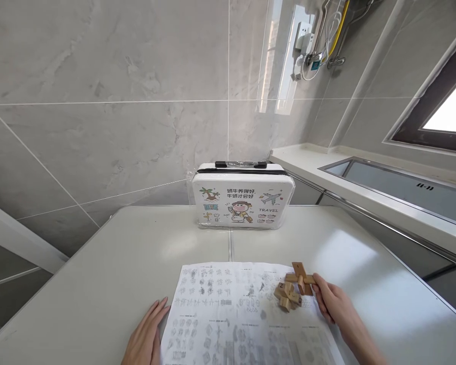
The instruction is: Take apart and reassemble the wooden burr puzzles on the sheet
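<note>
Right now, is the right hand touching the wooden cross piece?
Touching: in the head view, the right hand grips one end of the wooden cross piece.

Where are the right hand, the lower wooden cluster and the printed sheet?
Right hand (pixel 333 300): head view, on the middle of the hand.
Lower wooden cluster (pixel 288 294): head view, near the middle of its blocks.
Printed sheet (pixel 247 317): head view, near the middle of its printed face.

Far on the counter stands the case; near lies the sheet (block cluster on its right).
</note>
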`<state>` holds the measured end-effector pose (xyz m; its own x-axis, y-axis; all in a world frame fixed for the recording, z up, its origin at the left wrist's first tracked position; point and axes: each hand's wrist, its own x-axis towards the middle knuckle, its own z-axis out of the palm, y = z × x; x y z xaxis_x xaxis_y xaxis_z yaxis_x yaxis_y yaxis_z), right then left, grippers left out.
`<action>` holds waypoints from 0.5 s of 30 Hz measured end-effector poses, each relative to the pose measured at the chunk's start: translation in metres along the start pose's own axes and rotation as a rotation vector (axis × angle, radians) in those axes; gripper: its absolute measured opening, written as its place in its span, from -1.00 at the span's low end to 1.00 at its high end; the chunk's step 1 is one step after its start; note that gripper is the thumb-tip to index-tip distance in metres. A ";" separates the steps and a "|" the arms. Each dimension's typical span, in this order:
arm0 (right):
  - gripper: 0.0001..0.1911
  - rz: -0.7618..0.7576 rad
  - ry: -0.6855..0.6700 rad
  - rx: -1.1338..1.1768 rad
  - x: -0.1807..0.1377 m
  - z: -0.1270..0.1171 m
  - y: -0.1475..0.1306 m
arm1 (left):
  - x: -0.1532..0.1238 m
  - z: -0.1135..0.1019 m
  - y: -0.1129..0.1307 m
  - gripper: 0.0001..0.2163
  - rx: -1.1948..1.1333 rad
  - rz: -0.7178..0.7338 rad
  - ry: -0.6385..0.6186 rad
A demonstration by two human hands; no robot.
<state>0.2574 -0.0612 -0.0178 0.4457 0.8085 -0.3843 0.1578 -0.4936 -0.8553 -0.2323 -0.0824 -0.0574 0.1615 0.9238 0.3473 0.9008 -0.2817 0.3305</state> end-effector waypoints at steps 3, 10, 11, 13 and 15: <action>-0.32 -0.139 0.069 -0.062 -0.018 -0.002 -0.008 | 0.002 -0.003 0.004 -0.52 -0.034 -0.016 0.022; -0.35 -0.407 -0.163 -0.014 -0.103 0.025 -0.028 | 0.016 -0.039 0.065 -0.56 -0.234 -0.066 -0.066; -0.35 -0.414 -0.258 0.007 -0.114 0.034 -0.028 | 0.018 -0.044 0.080 -0.53 -0.303 -0.048 -0.126; -0.35 -0.390 -0.425 0.027 -0.130 0.051 -0.025 | 0.023 -0.053 0.109 -0.33 -0.443 -0.039 -0.301; -0.32 -0.369 -0.554 0.037 -0.140 0.067 -0.019 | 0.027 -0.057 0.134 -0.02 -0.540 -0.096 -0.479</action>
<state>0.1324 -0.1434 0.0294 -0.1516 0.9723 -0.1777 0.1790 -0.1498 -0.9724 -0.1298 -0.1101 0.0461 0.3617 0.9282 -0.0870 0.6157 -0.1677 0.7700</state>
